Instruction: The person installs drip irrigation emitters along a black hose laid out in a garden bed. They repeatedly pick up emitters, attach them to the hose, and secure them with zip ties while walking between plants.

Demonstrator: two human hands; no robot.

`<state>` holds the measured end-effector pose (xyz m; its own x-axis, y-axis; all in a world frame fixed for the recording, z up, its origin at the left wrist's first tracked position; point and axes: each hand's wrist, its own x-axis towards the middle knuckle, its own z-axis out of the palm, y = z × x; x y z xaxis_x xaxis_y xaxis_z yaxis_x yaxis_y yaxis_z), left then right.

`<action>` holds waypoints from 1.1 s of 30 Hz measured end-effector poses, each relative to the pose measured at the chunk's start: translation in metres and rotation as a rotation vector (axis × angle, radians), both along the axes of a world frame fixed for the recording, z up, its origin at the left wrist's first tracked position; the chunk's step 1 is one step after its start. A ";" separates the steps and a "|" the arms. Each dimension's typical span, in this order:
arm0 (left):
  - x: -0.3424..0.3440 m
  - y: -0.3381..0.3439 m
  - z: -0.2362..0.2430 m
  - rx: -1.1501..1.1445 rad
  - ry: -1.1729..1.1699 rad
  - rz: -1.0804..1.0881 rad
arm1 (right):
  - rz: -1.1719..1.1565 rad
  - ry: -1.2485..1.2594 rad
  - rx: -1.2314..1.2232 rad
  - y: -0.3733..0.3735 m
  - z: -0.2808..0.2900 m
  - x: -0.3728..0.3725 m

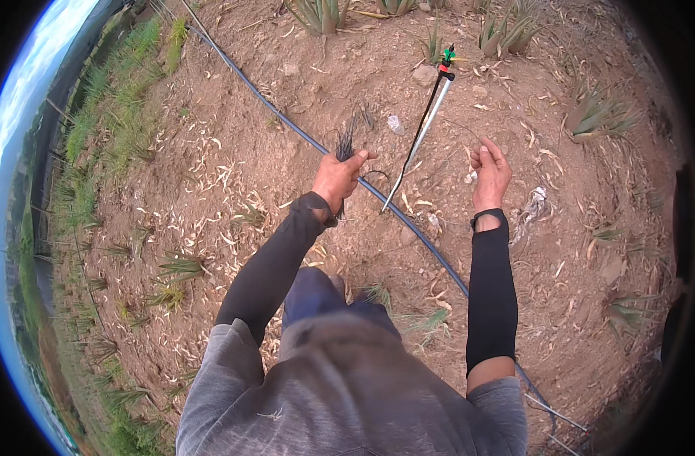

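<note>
My left hand (335,181) grips a bundle of thin dark wire pieces (344,140) above the blue-black hose (294,128) that runs diagonally over the soil. My right hand (490,173), to the right, has its fingertips closed on a single thin dark wire (460,125). Between my hands, a sprinkler with a green and red head (445,62) tops a pale rod (431,118). A thin black tube (419,131) descends beside the rod, and a short loop of it shows by the hose.
Dry reddish soil (233,167) carries scattered straw, stones (425,76) and spiky plants (598,114). A grassy strip (115,129) borders the left side, with hills and sky beyond. More thin rods (556,412) lie near the hose at lower right.
</note>
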<state>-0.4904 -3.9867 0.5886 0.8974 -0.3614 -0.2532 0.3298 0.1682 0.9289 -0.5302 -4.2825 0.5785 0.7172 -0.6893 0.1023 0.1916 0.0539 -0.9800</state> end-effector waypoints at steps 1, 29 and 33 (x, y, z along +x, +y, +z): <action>0.013 -0.009 0.022 0.020 -0.022 -0.033 | -0.009 -0.015 -0.006 0.000 0.001 0.020; 0.112 -0.102 0.038 -0.167 0.353 -0.667 | -0.090 0.260 -0.462 0.089 0.044 0.036; 0.098 -0.109 0.034 -0.214 0.292 -0.582 | -0.171 0.151 -0.480 0.091 0.039 0.030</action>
